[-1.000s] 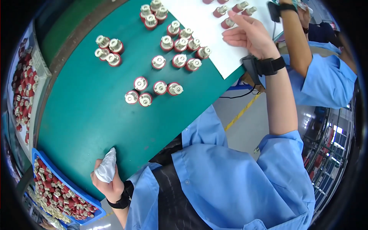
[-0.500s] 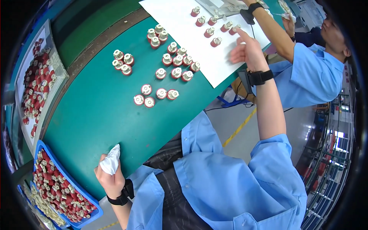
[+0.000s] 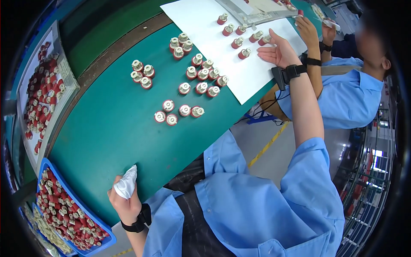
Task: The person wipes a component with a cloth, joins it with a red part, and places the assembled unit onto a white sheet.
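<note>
My left hand is closed around a crumpled white cloth at the front left of the green table, the cloth's tip pointing up past the fingers. At the far right, my right hand is open above a sheet of white paper, its thumb spread from its fingers, holding nothing. Close by its thumb stands a red connector with a silver metal top. Another such connector is just left of the fingertips, apart from them. Several more stand on the paper.
More connectors stand in groups on the green table. A blue bin full of them is at the lower left, and a tray of red parts lies beyond. A co-worker's hand is right of mine; their other hand holds something white.
My right hand has turned and opened wider beside the connectors on the paper. The co-worker's arm has drawn back to the right. The whole view has shifted slightly; my left hand keeps the cloth.
</note>
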A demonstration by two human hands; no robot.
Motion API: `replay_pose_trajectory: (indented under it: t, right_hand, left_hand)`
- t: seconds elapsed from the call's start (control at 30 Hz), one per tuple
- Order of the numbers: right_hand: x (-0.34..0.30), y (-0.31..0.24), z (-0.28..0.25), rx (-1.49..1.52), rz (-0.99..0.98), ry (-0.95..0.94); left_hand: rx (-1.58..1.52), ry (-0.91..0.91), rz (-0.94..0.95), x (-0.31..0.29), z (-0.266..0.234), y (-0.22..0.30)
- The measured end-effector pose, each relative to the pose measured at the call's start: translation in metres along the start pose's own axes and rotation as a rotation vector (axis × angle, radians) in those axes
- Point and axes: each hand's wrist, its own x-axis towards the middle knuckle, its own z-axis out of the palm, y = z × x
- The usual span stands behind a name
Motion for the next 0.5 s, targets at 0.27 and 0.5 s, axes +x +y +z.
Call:
replay_pose_trajectory:
  t: [0.27,0.5]
  right_hand:
    - [0.001,0.0,0.003,-0.082,-0.035,0.063]
    - [-0.002,-0.004,0.01,-0.143,-0.01,0.031]
  left_hand:
    - [-0.037,-0.017,-0.067,0.002,-0.002,0.002]
    - [-0.016,0.012,-0.051,0.003,-0.002,0.005]
